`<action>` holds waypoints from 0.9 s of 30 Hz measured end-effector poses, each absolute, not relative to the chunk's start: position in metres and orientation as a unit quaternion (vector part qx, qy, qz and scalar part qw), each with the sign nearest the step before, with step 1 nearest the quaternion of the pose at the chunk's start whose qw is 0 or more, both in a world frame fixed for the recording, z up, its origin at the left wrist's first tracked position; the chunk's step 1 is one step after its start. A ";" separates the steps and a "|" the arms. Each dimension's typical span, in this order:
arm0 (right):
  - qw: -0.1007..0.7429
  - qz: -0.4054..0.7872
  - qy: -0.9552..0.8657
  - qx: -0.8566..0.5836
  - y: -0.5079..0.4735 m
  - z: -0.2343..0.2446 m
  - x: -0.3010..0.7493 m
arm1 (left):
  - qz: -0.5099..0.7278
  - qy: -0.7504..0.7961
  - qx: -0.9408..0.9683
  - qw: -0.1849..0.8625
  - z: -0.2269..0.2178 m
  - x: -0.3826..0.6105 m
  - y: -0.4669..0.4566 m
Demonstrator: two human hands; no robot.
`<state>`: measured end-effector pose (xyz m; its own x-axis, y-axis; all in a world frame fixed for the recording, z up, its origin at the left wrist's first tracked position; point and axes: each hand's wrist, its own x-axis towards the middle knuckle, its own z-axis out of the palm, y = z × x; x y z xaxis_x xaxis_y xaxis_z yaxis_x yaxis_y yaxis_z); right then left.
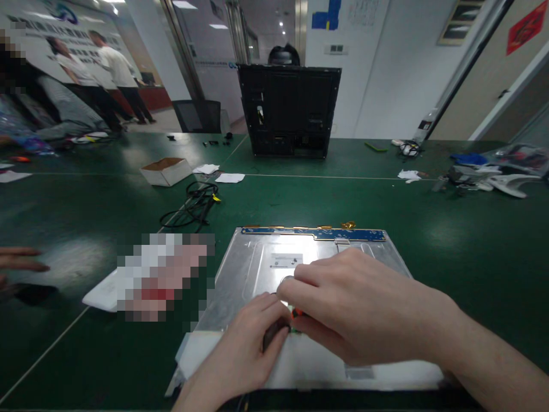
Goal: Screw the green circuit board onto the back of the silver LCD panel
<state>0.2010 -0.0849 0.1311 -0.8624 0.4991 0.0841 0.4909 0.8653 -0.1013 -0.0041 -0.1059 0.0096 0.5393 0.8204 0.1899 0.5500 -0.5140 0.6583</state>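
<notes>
A metal-backed display panel [240,274] lies on the green table in front of me, with a narrow blue circuit board [283,232] along its far edge. Over the panel's near middle, my right hand [347,303] is closed around a small orange-and-black thing [297,313], mostly hidden by the fingers. My left hand [253,337] is beside it, thumb and fingers curled together at the right fingertips. A dark shape shows between the left thumb and fingers, too hidden to name. A bit of green shows under the fingertips.
A black screen housing [291,111] stands upright at the back. Left of the panel are a coiled black cable [193,206], a white open box [166,171] and a blurred-out white item [100,292]. Another person's hand [21,260] reaches in at left. Plastic bags [518,160] lie right.
</notes>
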 end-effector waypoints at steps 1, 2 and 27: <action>0.055 0.037 -0.964 -0.259 -0.085 0.130 0.201 | 0.248 0.410 0.835 0.270 0.009 -0.004 -0.106; 0.056 0.038 -0.964 -0.259 -0.084 0.130 0.201 | 0.248 0.409 0.836 0.268 0.009 -0.004 -0.106; 0.056 0.054 -0.964 -0.254 -0.086 0.131 0.202 | 0.258 0.394 0.843 0.260 0.013 -0.001 -0.106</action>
